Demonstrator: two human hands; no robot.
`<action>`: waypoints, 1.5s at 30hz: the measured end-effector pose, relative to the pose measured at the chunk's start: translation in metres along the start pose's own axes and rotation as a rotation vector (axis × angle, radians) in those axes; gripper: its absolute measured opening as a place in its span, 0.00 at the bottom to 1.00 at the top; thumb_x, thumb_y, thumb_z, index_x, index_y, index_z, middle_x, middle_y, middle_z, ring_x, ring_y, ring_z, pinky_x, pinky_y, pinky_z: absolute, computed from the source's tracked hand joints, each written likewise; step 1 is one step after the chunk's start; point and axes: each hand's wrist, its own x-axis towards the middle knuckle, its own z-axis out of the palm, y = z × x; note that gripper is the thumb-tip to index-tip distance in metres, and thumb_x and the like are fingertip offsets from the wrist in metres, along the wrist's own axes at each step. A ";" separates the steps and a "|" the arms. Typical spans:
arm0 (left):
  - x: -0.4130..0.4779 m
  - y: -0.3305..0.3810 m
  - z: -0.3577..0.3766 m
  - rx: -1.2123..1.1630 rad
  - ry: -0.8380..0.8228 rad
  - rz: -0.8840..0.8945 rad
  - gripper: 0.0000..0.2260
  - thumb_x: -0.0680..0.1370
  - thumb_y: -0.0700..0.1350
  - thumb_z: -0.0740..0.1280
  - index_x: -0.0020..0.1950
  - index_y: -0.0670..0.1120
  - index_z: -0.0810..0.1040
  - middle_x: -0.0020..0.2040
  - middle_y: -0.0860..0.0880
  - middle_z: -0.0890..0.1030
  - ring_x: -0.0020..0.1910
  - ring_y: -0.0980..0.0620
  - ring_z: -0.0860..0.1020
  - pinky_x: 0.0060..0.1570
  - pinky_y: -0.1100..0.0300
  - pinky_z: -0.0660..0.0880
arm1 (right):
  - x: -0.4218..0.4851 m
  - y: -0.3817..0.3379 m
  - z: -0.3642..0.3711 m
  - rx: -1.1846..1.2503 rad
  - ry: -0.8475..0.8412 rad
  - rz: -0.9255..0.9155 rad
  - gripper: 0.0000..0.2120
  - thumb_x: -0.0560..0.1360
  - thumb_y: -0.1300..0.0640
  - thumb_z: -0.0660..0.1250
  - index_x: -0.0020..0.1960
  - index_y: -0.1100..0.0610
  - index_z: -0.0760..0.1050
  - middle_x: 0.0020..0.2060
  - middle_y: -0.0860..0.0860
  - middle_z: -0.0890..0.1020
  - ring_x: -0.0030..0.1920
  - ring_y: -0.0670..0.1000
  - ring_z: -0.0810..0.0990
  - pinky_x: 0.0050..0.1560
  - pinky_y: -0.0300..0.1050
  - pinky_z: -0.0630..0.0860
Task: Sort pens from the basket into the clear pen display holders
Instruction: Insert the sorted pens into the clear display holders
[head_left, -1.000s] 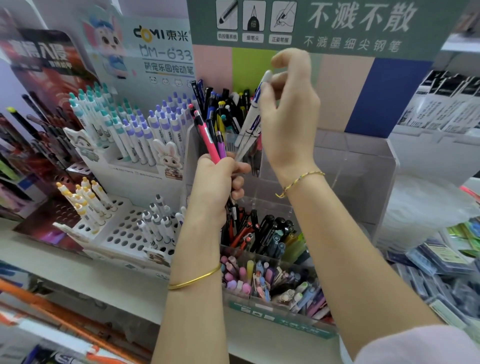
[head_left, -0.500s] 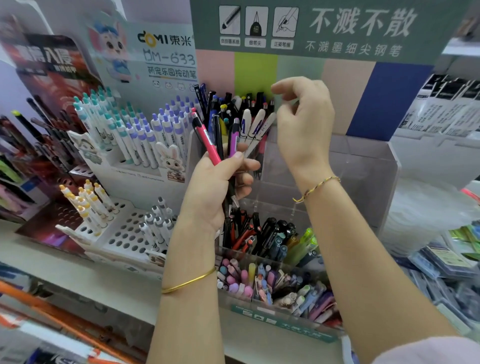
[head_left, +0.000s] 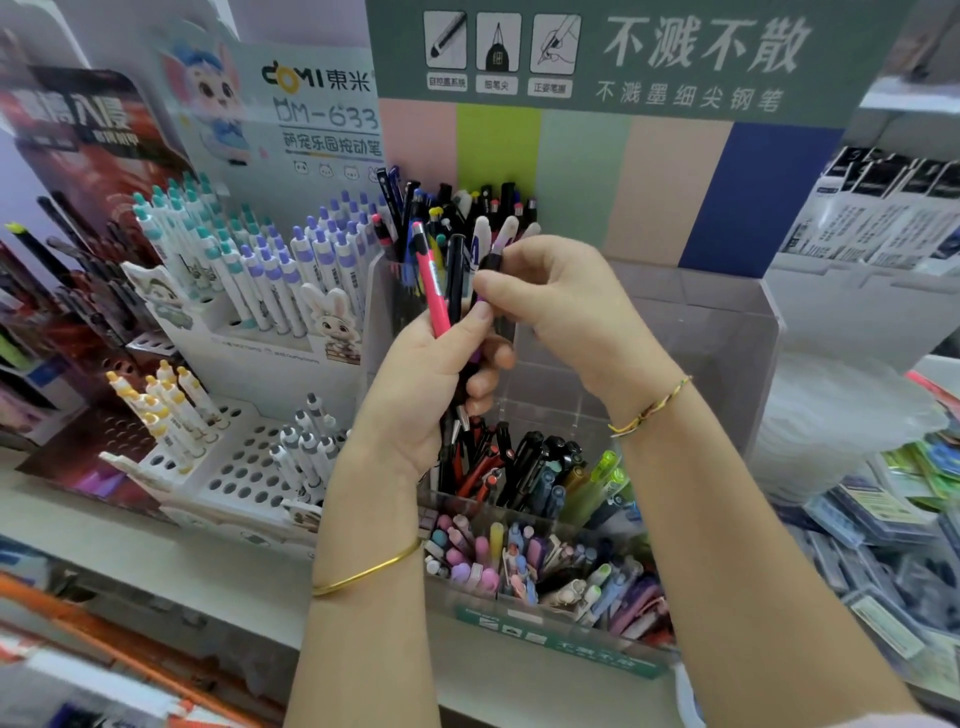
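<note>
— Holding what, that left hand (head_left: 436, 384)?
— A bunch of pens (head_left: 452, 312), fingers wrapped round the barrels. A pink pen (head_left: 432, 291) and a black pen (head_left: 456, 280) stand upright out of the fist.
— And the right hand (head_left: 561, 306)?
— Thumb and forefinger pinch the dark top of a purple pen (head_left: 491, 260), which sits in that same bunch, just beside the black one.
— Where is all this?
— Right in front of the clear pen display holder (head_left: 701, 332), level with its back compartment, where dark pens (head_left: 457, 208) stand crowded at the left end. Below the hands, the middle tier has black and red pens (head_left: 519, 462); the front tier has pastel pens (head_left: 498, 556).
— Anything else?
— A gold bangle (head_left: 363, 571) on the left wrist and a braided bracelet (head_left: 649, 410) on the right. Left of the holder is a white perforated stand (head_left: 244, 467).
</note>
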 end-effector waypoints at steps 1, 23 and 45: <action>0.000 0.001 -0.001 0.003 0.041 -0.007 0.09 0.83 0.45 0.58 0.52 0.45 0.77 0.32 0.50 0.78 0.25 0.58 0.70 0.23 0.67 0.66 | 0.001 0.000 0.002 0.015 0.052 -0.020 0.06 0.75 0.60 0.68 0.42 0.62 0.79 0.36 0.55 0.82 0.36 0.47 0.78 0.42 0.45 0.76; 0.009 0.008 -0.018 0.046 0.350 0.000 0.07 0.83 0.42 0.58 0.52 0.44 0.76 0.32 0.52 0.82 0.24 0.59 0.73 0.21 0.67 0.69 | 0.038 -0.014 0.028 -0.186 0.675 -0.460 0.07 0.76 0.61 0.66 0.52 0.63 0.78 0.40 0.49 0.79 0.40 0.49 0.77 0.44 0.46 0.77; 0.009 0.009 -0.018 0.031 0.133 0.017 0.06 0.82 0.44 0.60 0.48 0.45 0.73 0.29 0.52 0.72 0.23 0.58 0.64 0.19 0.67 0.61 | 0.033 -0.018 -0.006 -0.349 0.578 -0.252 0.03 0.74 0.57 0.65 0.46 0.52 0.77 0.44 0.49 0.79 0.47 0.49 0.76 0.49 0.44 0.73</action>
